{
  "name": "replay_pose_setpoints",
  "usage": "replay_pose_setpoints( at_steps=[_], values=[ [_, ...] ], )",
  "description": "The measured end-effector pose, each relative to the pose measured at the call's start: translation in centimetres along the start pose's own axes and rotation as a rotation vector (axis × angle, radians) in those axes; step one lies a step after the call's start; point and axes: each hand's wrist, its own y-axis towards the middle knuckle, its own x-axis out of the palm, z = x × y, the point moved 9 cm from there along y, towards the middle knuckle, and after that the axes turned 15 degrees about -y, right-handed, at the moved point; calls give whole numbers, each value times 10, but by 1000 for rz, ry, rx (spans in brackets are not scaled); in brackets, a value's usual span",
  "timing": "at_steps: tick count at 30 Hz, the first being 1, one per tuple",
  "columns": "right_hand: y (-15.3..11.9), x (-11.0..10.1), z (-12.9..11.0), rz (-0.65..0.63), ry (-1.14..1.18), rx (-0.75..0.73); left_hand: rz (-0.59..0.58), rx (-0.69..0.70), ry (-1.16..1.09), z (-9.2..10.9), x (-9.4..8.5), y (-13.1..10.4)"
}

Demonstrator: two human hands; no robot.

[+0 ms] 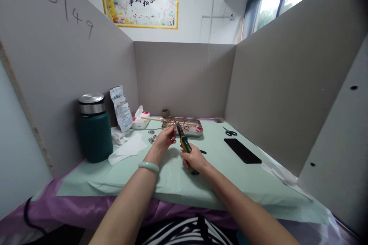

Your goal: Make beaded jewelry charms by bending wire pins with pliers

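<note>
My right hand is wrapped round the green and yellow handles of a pair of pliers. Their dark jaws point up and away from me, close to the fingertips of my left hand. The left fingers are pinched together; whatever may be between them is too small to make out. Just behind both hands lies a metal tray holding many small red and gold pieces. Several small silver and red ornaments rest on the cloth to the left of my left hand.
A dark green flask, a silver pouch, a white tissue box and white paper stand or lie at left. To the right are black scissors and a black phone. Grey partitions enclose the table.
</note>
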Motion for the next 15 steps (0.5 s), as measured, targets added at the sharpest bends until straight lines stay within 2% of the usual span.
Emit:
replay_pose_setpoints(
  at_steps=[5, 8, 11, 13, 15],
  values=[
    [7, 5, 7, -28, -116, 99, 121, 461, 539, 41, 5, -11],
    [10, 8, 12, -39, -147, 151, 126, 607, 743, 51, 15, -18],
    [10, 8, 12, -46, -74, 111, 119, 575, 676, 47, 14, -16],
    [7, 6, 9, -39, 13, 40, 106, 431, 479, 35, 7, -10],
    [3, 2, 6, -23, 71, -32, 30, 207, 216, 15, 5, -3]
  ],
)
